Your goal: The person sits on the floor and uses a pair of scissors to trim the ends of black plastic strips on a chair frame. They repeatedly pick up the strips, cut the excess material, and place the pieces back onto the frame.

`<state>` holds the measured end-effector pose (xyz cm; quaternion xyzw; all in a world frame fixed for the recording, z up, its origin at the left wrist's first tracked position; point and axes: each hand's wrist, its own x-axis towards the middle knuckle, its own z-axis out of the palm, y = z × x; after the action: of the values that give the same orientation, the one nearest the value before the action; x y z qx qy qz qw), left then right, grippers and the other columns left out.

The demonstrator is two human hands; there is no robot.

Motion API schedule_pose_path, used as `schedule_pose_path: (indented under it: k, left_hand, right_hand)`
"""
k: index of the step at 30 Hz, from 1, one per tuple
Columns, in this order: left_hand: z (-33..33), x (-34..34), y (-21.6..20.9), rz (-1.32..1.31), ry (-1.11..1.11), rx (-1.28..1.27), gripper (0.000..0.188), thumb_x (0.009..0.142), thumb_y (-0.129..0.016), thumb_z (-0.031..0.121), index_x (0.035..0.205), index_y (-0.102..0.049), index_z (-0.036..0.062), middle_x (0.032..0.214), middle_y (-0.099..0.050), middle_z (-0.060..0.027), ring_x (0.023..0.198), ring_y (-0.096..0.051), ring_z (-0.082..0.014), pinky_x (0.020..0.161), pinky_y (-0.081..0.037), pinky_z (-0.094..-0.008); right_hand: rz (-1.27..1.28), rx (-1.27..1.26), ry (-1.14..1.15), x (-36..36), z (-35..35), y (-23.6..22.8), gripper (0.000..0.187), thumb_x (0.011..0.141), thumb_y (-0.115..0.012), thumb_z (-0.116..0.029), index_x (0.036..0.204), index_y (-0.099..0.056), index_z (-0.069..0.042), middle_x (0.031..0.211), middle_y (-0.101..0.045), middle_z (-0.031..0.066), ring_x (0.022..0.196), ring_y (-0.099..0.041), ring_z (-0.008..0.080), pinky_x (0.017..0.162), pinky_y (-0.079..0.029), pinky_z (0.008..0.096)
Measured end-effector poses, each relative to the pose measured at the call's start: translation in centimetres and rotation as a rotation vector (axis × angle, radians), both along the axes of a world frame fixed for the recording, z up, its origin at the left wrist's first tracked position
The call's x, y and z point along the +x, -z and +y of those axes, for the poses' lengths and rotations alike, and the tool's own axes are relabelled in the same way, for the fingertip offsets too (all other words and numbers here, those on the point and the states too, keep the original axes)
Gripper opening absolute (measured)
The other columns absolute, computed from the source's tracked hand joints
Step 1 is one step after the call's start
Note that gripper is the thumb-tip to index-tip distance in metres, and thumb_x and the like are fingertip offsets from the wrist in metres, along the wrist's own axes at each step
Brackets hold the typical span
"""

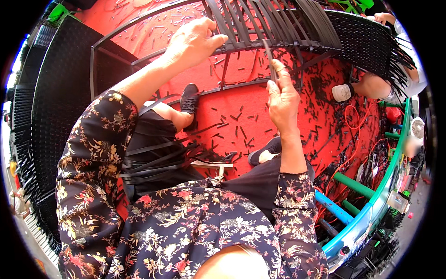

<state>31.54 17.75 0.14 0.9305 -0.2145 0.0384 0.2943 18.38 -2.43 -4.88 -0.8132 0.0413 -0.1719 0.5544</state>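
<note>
A curved black metal frame (165,50) stands before me, with flat black strips (260,23) wound side by side over its far right part. My left hand (193,44) is at the frame's near rail, left of the wound strips, its fingers and thumb closed; what lies between them is hidden. To the right, my right hand (282,100) pinches a flat dark strip (268,55) between thumb and fingers. That strip rises toward the rail beside the wound part. Several loose black strips (153,160) lie across my left thigh.
Black woven panels (65,74) stand at the left. Short black offcuts (240,132) litter the red floor (218,109). At the right, another person (378,86) sits by a black woven piece (362,42). Below them is a blue-green rack (371,209) with green and blue bars.
</note>
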Motion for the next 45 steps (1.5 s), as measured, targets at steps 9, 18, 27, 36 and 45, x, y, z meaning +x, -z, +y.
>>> schedule_pose_path:
  k: [9, 18, 27, 36, 45]
  left_hand:
    - [-0.9, -0.4, -1.4, 0.313, 0.093, 0.095, 0.044, 0.081, -0.057, 0.042, 0.073, -0.057, -0.0014, 0.057, -0.055, -0.0113, 0.053, -0.057, -0.0199, 0.051, -0.045, -0.0343]
    - [-0.5, -0.3, -0.6, 0.271, 0.146, 0.057, 0.033, 0.078, -0.064, 0.031, 0.074, -0.055, -0.0001, 0.057, -0.052, -0.0056, 0.049, -0.051, -0.0123, 0.048, -0.042, -0.03]
    - [-0.5, -1.4, -0.4, 0.104, 0.12, 0.053, 0.028, 0.077, -0.064, 0.028, 0.079, -0.055, 0.0012, 0.059, -0.051, -0.0062, 0.054, -0.05, -0.0145, 0.052, -0.041, -0.0315]
    - [-0.4, -1.6, -0.3, 0.092, 0.07, 0.079, 0.027, 0.078, -0.063, 0.028, 0.082, -0.056, 0.0014, 0.061, -0.053, -0.0077, 0.057, -0.051, -0.0165, 0.056, -0.042, -0.032]
    - [-0.5, -1.4, -0.9, 0.225, 0.061, 0.145, 0.04, 0.076, -0.057, 0.041, 0.089, -0.058, 0.0026, 0.081, -0.06, -0.0181, 0.081, -0.059, -0.0337, 0.071, -0.045, -0.0414]
  right_hand:
    - [-0.053, -0.212, -0.059, -0.7, 0.0, -2.5, 0.038, 0.081, -0.053, 0.004, 0.119, -0.053, -0.004, 0.105, -0.061, 0.0177, 0.098, -0.061, 0.0294, 0.081, -0.048, 0.0333]
    - [-0.03, -0.164, -0.067, -0.6, -0.1, -2.6, 0.037, 0.082, -0.053, 0.003, 0.118, -0.054, -0.005, 0.106, -0.061, 0.0171, 0.1, -0.06, 0.0272, 0.084, -0.047, 0.0323]
    - [0.044, -0.102, 0.095, -0.6, -2.4, -1.9, 0.038, 0.082, -0.054, 0.0, 0.12, -0.053, -0.005, 0.111, -0.061, 0.0146, 0.1, -0.061, 0.0219, 0.085, -0.046, 0.0298]
    - [0.065, -0.182, 0.161, -0.5, -3.3, -2.8, 0.037, 0.082, -0.055, -0.002, 0.119, -0.054, -0.007, 0.108, -0.061, 0.0161, 0.097, -0.062, 0.0263, 0.082, -0.047, 0.0321]
    - [0.136, -0.272, 0.162, -0.4, -3.8, -3.5, 0.037, 0.084, -0.053, -0.001, 0.12, -0.054, -0.004, 0.113, -0.061, 0.012, 0.101, -0.059, 0.0152, 0.087, -0.044, 0.0268]
